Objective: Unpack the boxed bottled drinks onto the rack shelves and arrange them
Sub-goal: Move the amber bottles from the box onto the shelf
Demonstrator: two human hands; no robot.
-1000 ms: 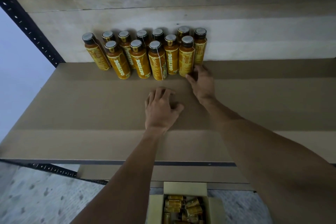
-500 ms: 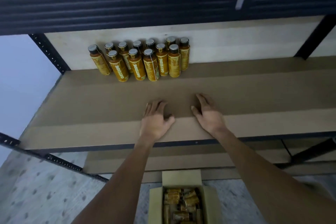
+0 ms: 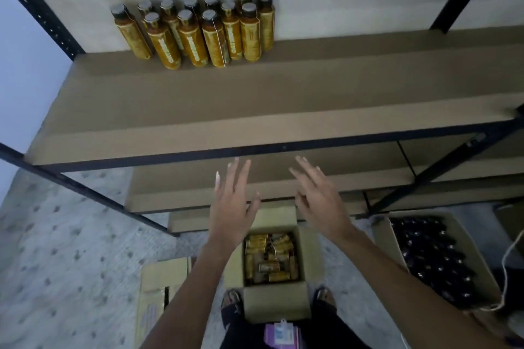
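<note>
Left hand (image 3: 231,207) and right hand (image 3: 320,201) pulled back off the shelf (image 3: 255,110), now above the open carton (image 3: 276,303) (fingers straight, spread, empty); amber bottles (image 3: 198,34) grouped far-left on shelf; remaining bottles (image 3: 269,258) in carton, probably next.

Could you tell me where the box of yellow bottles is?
The box of yellow bottles sits on the floor, bottom centre of the head view, left of the box of dark bottles.
</note>
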